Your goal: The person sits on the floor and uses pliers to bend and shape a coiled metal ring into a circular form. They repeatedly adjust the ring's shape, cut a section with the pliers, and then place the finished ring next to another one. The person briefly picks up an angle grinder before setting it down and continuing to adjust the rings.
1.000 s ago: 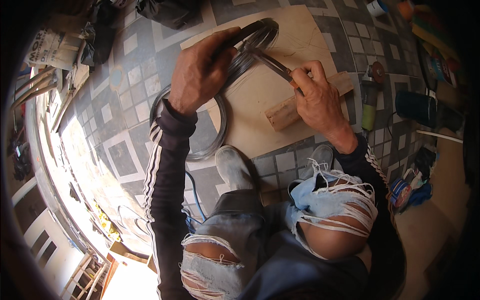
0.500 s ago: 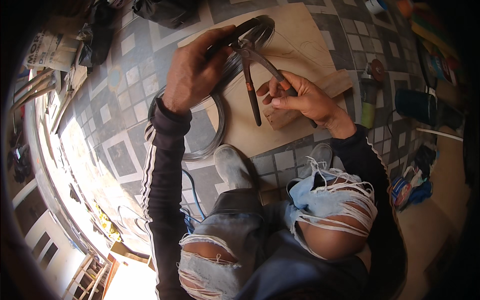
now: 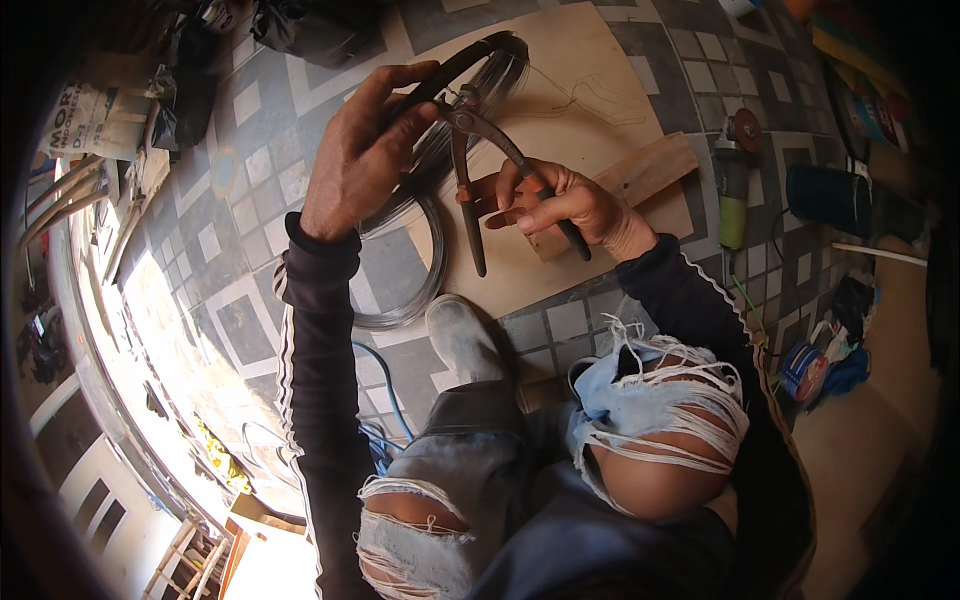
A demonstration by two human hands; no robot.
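Head view showed me the left hand gripping the wire coil, the right hand gripping pincers whose handles had spread apart.

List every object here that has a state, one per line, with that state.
Pincers: handles spread apart, held in the right hand
Wire bundle: coiled, gripped by the left hand
Board: flat on the tiles
Wooden block: lying down, partly on the board
Angle grinder: lying down, disc fitted; on or off unclear
Jeans: torn at both knees
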